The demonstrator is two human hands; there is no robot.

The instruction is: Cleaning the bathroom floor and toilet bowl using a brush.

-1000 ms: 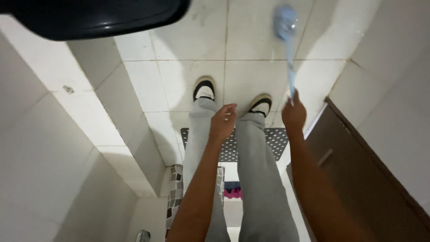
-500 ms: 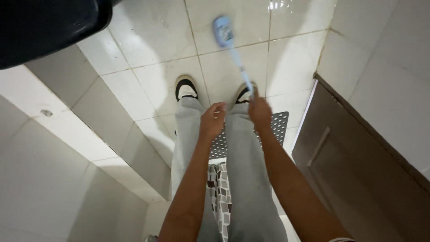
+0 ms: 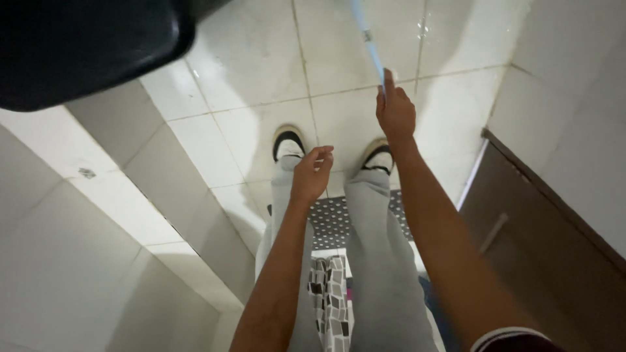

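My right hand [image 3: 394, 114] grips the thin light-blue handle of a brush [image 3: 366, 36], which runs up and away from the hand out of the top of the view; its head is out of sight. My left hand [image 3: 312, 175] hangs loosely curled in front of me, holding nothing, above my grey trouser legs [image 3: 378, 261]. Below them my two feet [image 3: 289, 143] in black-and-white slippers stand on the white floor tiles [image 3: 248, 72].
A large black rounded object [image 3: 85, 45] fills the upper left corner. White tiled walls rise on the left [image 3: 78, 261] and right. A dark brown door [image 3: 521, 234] stands at the right. A perforated grey mat [image 3: 332, 221] lies under my feet, with a checked cloth [image 3: 329, 300] nearer me.
My right hand has pushed the brush farther forward, so its blue head has left the top of the view. The view has tilted and the black object now covers more of the upper left.
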